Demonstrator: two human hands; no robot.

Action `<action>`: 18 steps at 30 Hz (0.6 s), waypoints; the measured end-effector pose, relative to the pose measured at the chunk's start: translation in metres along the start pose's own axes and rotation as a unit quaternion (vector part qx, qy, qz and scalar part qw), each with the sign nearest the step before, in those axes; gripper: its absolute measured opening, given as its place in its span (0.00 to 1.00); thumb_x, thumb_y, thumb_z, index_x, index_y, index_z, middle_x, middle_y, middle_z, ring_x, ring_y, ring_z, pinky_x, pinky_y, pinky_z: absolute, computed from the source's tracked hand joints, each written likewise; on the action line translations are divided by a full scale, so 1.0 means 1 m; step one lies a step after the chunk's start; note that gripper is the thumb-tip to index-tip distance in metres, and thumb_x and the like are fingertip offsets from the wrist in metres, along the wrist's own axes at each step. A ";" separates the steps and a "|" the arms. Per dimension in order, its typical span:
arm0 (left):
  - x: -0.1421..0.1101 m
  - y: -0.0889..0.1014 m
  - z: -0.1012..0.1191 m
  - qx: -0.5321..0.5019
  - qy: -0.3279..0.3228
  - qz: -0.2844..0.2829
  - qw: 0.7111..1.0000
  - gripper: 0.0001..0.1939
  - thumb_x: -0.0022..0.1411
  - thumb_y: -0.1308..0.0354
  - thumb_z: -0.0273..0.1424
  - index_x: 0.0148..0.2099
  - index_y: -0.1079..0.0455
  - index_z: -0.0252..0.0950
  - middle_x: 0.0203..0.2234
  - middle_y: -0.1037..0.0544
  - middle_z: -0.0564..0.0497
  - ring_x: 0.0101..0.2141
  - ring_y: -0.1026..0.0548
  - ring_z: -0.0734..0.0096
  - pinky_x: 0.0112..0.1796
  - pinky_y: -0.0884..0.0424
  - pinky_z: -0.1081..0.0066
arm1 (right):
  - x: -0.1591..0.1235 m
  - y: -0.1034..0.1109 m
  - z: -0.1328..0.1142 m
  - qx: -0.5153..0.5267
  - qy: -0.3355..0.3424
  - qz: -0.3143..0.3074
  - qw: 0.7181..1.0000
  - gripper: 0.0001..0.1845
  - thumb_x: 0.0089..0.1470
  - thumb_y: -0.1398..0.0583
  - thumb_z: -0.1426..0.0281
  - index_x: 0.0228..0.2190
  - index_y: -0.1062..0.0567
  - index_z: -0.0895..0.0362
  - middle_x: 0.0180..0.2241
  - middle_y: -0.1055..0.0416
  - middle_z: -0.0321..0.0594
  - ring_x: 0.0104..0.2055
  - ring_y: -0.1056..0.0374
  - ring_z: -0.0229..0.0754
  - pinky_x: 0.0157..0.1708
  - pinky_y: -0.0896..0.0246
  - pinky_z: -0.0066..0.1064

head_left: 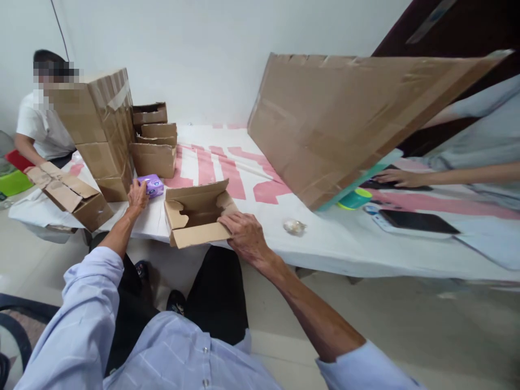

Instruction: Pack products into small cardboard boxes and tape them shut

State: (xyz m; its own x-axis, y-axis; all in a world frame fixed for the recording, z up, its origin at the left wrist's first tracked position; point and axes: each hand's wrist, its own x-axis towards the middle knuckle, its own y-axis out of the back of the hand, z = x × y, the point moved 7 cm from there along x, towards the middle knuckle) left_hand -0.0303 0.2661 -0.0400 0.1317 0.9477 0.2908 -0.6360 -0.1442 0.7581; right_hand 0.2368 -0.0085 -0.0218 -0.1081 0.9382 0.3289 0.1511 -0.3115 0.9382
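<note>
My left hand (138,197) is closed on the near end of a small purple plastic-wrapped pack (153,184), which lies on the table left of an open cardboard box (200,234). This box stands at the table's front edge with its flaps raised, and its dark inside looks empty from here. At its front right corner, my right hand (246,234) grips the front flap, fingers over the edge. Behind the pack, more small open cardboard boxes (152,160) stand in a row.
Taped boxes (91,119) are stacked at left, beside another small carton (75,197). A large cardboard panel (337,119) leans at right, near a teal tape roll (355,199), a white device (418,223) and a co-worker's hand (396,176). A small clear crumpled item (294,227) lies in front.
</note>
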 end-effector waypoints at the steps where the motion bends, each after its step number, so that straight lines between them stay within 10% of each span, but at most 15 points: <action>1: 0.007 -0.002 0.002 -0.012 0.005 0.005 1.000 0.15 0.57 0.30 0.27 0.47 0.24 0.39 0.60 0.30 0.37 0.62 0.30 0.35 0.59 0.32 0.46 | -0.001 0.000 0.000 0.001 0.003 0.006 1.000 0.22 0.48 0.39 0.81 0.44 0.19 0.54 0.45 0.17 0.46 0.50 0.29 0.52 0.50 0.45 0.39; 8: 0.025 0.000 0.021 -0.169 0.015 0.064 0.983 0.12 0.58 0.32 0.29 0.46 0.22 0.38 0.50 0.20 0.40 0.57 0.24 0.49 0.60 0.27 0.52 | 0.016 -0.004 0.000 0.007 -0.001 -0.001 1.000 0.21 0.48 0.38 0.81 0.44 0.19 0.54 0.45 0.17 0.46 0.49 0.29 0.51 0.50 0.47 0.40; 18: -0.196 0.025 -0.026 -0.325 0.099 0.176 0.924 0.08 0.59 0.38 0.37 0.36 0.24 0.38 0.28 0.22 0.52 0.29 0.23 0.69 0.34 0.25 0.69 | 0.082 -0.012 -0.018 0.014 -0.020 -0.014 1.000 0.16 0.60 0.42 0.81 0.42 0.19 0.55 0.43 0.18 0.48 0.50 0.30 0.50 0.47 0.49 0.40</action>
State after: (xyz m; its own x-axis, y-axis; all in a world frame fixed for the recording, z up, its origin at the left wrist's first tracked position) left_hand -0.0913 0.0845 -0.0931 -0.2710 0.9172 0.2920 -0.9437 -0.3130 0.1072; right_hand 0.2086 0.0693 -0.0043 -0.0729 0.9521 0.2968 0.1762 -0.2806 0.9435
